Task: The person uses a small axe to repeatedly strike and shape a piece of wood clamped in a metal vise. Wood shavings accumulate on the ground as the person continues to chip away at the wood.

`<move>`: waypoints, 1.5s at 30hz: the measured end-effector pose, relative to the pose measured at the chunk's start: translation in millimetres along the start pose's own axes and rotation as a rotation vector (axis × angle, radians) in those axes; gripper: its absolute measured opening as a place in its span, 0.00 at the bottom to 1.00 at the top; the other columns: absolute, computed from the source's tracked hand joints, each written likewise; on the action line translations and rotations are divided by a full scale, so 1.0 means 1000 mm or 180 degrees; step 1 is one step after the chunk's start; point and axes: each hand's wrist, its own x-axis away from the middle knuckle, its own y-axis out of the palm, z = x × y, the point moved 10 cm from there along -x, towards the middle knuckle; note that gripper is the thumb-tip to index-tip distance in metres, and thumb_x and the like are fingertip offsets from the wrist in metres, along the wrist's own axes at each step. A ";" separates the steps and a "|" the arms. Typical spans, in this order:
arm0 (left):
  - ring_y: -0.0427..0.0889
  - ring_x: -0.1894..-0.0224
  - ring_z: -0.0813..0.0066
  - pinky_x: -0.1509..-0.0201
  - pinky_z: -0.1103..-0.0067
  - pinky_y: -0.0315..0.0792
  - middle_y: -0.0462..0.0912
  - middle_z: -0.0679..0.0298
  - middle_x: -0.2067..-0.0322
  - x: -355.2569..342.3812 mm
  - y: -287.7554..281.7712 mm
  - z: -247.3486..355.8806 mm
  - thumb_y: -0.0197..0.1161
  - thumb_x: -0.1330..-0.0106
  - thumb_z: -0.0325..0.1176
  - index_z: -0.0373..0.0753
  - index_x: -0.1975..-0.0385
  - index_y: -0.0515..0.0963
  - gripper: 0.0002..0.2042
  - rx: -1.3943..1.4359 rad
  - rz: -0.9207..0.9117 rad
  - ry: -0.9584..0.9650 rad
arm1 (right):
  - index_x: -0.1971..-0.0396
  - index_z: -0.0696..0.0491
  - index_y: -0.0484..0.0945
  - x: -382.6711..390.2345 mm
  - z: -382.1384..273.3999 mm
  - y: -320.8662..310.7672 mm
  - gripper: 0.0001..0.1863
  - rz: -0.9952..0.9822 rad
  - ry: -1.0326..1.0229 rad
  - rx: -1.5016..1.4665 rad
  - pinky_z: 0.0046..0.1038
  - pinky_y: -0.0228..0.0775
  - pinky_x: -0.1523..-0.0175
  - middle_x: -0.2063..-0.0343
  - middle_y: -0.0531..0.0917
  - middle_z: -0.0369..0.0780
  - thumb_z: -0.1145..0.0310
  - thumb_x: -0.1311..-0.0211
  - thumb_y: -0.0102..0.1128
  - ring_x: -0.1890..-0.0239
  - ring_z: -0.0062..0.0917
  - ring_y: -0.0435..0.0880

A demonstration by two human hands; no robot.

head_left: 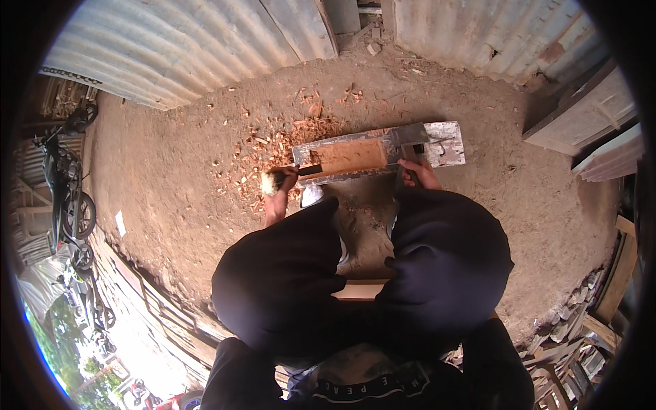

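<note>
Long orange-faced wooden block (352,156), left hand (283,183) around dark flat tool (312,169), hold of right hand (420,175) unclear

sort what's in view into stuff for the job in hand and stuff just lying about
Job in hand:
hollowed wooden piece
dark-bladed tool in the left hand
wood chips, likely carved from it

Lying about:
white scrap on the ground
parked motorbikes, left
piled wood, lower right
</note>
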 end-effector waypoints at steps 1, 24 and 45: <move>0.83 0.49 0.67 0.43 0.73 0.76 0.85 0.58 0.59 -0.004 0.020 -0.012 0.64 0.35 0.15 0.37 0.63 0.74 0.09 -0.0023 -0.0129 -0.0071 | 0.65 0.57 0.74 0.004 0.000 -0.010 0.13 0.0045 0.0008 0.0048 0.23 0.58 0.81 0.79 0.72 0.36 0.68 0.39 0.72 0.81 0.19 0.72; 0.84 0.53 0.72 0.44 0.78 0.75 0.87 0.60 0.59 -0.028 0.108 -0.026 0.65 0.35 0.16 0.36 0.64 0.78 0.07 0.0612 -0.0507 0.0025 | 0.60 0.57 0.73 0.006 -0.005 0.004 0.17 -0.0142 0.0130 0.0092 0.23 0.58 0.80 0.80 0.74 0.37 0.66 0.40 0.73 0.84 0.19 0.69; 0.84 0.53 0.73 0.45 0.77 0.75 0.86 0.61 0.60 -0.002 0.031 -0.016 0.66 0.35 0.17 0.38 0.60 0.77 0.09 -0.0465 0.0232 -0.0074 | 0.58 0.59 0.73 0.009 -0.004 -0.010 0.18 0.0185 -0.0031 -0.0250 0.21 0.59 0.80 0.78 0.74 0.37 0.70 0.41 0.73 0.81 0.19 0.71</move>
